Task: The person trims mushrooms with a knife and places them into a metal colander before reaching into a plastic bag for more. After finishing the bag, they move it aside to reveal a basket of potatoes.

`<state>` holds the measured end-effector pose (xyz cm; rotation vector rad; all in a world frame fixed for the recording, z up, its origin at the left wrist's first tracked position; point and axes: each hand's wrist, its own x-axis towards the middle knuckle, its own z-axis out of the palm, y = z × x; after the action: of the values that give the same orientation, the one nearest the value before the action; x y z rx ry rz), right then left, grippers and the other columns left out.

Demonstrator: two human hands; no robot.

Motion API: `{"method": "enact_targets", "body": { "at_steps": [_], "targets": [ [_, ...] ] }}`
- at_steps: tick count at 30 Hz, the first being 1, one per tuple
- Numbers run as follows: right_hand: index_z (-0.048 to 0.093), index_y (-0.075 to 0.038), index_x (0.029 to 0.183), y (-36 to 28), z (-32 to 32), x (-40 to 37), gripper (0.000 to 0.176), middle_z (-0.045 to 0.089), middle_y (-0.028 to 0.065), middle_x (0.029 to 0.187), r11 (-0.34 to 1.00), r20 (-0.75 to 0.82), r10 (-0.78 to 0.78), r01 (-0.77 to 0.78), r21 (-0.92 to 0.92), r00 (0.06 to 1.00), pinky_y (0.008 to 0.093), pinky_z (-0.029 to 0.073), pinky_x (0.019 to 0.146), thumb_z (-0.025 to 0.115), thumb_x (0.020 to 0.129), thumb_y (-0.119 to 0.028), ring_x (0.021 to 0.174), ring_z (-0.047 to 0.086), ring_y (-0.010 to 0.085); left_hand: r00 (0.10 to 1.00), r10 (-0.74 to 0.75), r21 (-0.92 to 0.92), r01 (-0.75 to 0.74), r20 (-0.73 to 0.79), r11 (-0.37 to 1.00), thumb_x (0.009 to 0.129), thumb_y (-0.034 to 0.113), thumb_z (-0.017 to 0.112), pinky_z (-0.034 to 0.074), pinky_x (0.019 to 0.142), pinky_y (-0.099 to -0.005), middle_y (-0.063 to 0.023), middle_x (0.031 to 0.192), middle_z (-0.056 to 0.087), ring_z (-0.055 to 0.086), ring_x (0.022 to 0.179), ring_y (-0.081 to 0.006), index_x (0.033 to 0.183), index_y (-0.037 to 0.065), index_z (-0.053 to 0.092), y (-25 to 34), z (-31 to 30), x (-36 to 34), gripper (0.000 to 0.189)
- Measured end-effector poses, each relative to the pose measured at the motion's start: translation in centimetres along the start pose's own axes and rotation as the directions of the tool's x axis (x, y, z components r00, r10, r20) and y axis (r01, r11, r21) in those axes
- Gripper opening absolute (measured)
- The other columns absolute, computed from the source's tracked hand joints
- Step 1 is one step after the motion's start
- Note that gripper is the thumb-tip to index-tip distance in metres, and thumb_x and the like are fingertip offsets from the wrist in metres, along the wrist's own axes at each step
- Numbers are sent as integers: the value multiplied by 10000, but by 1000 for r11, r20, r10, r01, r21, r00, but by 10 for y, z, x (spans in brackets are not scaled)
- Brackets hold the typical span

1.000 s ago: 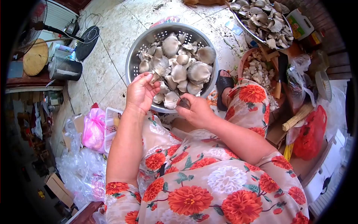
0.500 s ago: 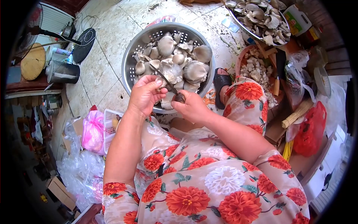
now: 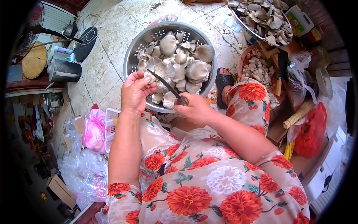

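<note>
A metal colander (image 3: 131,52) full of grey oyster mushrooms (image 3: 168,45) stands on the floor in front of me. My right hand (image 3: 197,108) is wrapped round the handle of a small dark knife (image 3: 163,82). Its blade points up and left over the near side of the colander, its tip close to my left fingers. At the colander's left near rim, my left hand (image 3: 137,91) pinches a small pale mushroom piece (image 3: 151,77) between thumb and fingers; part of the piece is hidden.
A reddish basin (image 3: 244,61) of pale mushroom trimmings sits right of my sandalled foot (image 3: 224,87). Behind it stands a large bowl (image 3: 257,35) of mushrooms. A pink bag (image 3: 94,128) and a white plastic basket (image 3: 111,125) lie left. A cleaver (image 3: 282,67) is at the right.
My left hand has moved a little left, away from the knife, and the pale piece in its fingers shows more. The knife remains in my right hand, and the view has shifted slightly.
</note>
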<state>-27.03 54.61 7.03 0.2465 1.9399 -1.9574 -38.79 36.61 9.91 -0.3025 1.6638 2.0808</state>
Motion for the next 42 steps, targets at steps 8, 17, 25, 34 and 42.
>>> {"method": "enact_targets", "body": {
  "at_steps": [8,17,25,34,42],
  "targets": [
    [597,-16,836,-5,-1,4,144,565,32,616,993,24,100,-101,68,995,293,424,486,630,813,-155,504,506,119,989,-81,109,68,127,992,835,13,647,566,640,-309,-98,856,648,667,710,-207,993,40,533,-3,10,-6,197],
    [563,-45,867,-16,2,0,82,492,-6,566,929,129,211,-240,281,969,247,344,365,601,859,-118,404,434,82,995,-94,-63,96,39,993,869,29,617,563,728,-337,-77,891,642,653,796,-202,1010,61,548,0,-8,9,161],
    [561,-34,850,-7,7,11,68,500,9,562,928,130,160,-194,317,979,251,351,360,587,851,-97,396,441,94,976,-146,-83,160,160,984,865,30,611,558,711,-318,-68,907,648,653,784,-184,1006,66,568,-6,-3,4,151],
    [566,-39,926,-14,7,16,134,501,-6,580,903,-3,152,-138,406,988,251,357,378,610,845,-136,417,449,83,990,-71,-98,84,125,992,866,26,604,567,702,-342,-104,902,653,664,759,-213,1001,57,552,-6,0,-2,149],
    [608,-56,930,-16,2,3,150,553,-7,641,964,-124,93,-58,260,988,245,405,459,635,829,-162,510,499,68,979,-38,-257,89,198,962,891,37,553,569,757,-387,-136,991,642,665,823,-246,1048,67,524,1,-9,1,162]
  ]
}}
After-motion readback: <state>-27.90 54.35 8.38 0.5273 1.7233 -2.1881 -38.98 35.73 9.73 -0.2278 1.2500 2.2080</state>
